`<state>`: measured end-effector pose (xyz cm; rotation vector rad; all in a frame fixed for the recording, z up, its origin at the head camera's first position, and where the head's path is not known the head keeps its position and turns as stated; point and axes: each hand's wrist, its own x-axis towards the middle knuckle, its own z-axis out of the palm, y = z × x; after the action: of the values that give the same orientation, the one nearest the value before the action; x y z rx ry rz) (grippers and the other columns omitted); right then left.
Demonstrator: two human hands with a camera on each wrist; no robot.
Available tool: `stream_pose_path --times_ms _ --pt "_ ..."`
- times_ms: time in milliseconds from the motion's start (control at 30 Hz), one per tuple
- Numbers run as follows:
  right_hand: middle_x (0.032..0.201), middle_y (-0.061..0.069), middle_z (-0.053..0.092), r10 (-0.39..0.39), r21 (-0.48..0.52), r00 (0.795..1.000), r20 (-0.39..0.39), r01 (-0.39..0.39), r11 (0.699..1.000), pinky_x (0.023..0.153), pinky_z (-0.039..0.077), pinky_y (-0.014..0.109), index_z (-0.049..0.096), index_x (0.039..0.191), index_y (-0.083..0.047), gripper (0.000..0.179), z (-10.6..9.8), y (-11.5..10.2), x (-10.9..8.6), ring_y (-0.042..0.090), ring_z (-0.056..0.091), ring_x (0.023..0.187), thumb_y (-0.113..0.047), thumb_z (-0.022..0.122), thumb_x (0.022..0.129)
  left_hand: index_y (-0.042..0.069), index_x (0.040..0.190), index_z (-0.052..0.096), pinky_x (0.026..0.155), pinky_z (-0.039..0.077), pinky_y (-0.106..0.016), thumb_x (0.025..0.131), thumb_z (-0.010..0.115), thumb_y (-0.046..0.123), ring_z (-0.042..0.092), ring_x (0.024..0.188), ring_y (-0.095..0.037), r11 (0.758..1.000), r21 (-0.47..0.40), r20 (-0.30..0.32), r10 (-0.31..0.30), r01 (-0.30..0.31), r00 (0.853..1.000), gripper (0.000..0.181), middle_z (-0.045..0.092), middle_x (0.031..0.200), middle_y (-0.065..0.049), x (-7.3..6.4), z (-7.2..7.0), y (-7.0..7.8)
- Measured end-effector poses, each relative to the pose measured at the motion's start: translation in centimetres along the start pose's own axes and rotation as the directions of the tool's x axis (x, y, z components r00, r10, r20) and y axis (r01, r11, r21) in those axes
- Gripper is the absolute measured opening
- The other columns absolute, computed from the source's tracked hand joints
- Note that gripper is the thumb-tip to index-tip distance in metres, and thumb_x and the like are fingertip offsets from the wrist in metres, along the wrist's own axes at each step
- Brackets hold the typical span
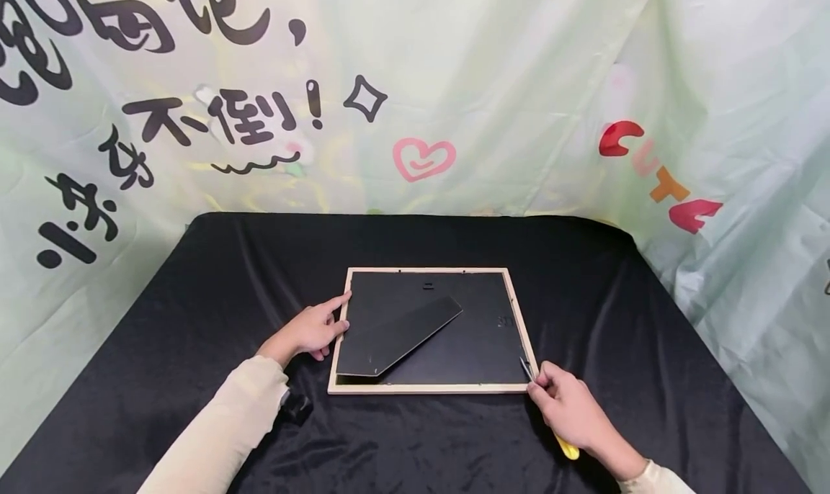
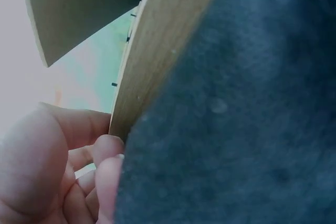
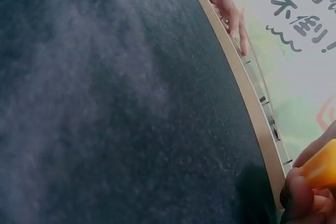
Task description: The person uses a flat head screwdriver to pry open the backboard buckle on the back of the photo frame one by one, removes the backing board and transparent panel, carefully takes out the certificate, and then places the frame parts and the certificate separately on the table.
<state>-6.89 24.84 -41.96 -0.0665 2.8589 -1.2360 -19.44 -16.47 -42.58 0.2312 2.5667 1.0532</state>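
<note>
A picture frame with a light wooden border (image 1: 428,389) lies on its face, showing its black back panel (image 1: 473,350). A black easel leg (image 1: 402,335) slants across that panel and, in the left wrist view, stands lifted off it. Small dark metal tabs line the inner edge. My left hand (image 1: 315,328) touches the frame's left side with an extended index finger and the thumb, the other fingers bent below. At the lower right corner, my right hand (image 1: 567,404) grips a tool with a yellow handle (image 1: 567,447); its slim metal tip (image 1: 526,369) points at the panel's edge.
Black cloth (image 1: 415,443) covers the table, with soft folds. A small black object (image 1: 297,408) sits by the left sleeve. Pale printed curtains (image 1: 506,105) hang behind and at both sides of the table.
</note>
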Motion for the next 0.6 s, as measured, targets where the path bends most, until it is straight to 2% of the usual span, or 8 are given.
stream_pose_path --times_ms 167,433,600 --pt "0.048 -0.005 0.046 0.033 -0.017 0.999 -0.02 -0.033 0.999 0.04 0.037 0.024 0.046 0.075 -0.012 0.022 0.0 0.0 0.3 0.009 0.045 0.039 -0.008 0.062 0.09 0.014 0.153 0.029 0.044 0.053 -0.033 0.097 0.056 0.013 0.059 0.05 -0.021 1.0 0.017 0.025 0.004 -0.004 1.0 0.062 0.053 0.074 -0.01 0.1 -0.3 0.3" --pt "0.05 -0.007 0.046 0.01 -0.063 0.997 -0.073 -0.015 0.998 0.043 0.037 0.024 0.047 0.076 -0.013 0.021 0.4 -0.4 0.6 0.008 0.045 0.042 -0.007 0.06 0.09 0.019 0.154 0.025 0.043 0.052 -0.033 0.099 0.052 0.016 0.06 0.05 -0.022 0.991 0.128 0.08 -0.043 0.033 0.996 0.061 0.056 0.069 -0.01 0.2 -0.7 1.3" --pt "0.05 -0.007 0.044 0.035 -0.054 0.997 -0.076 -0.039 0.998 0.043 0.036 0.024 0.048 0.077 -0.012 0.02 0.5 -0.5 0.4 0.008 0.044 0.042 -0.008 0.061 0.091 0.02 0.154 0.026 0.043 0.052 -0.034 0.099 0.051 0.016 0.06 0.051 -0.022 0.987 0.148 0.104 -0.073 0.057 0.992 0.061 0.054 0.073 -0.011 0.0 -0.7 1.7"
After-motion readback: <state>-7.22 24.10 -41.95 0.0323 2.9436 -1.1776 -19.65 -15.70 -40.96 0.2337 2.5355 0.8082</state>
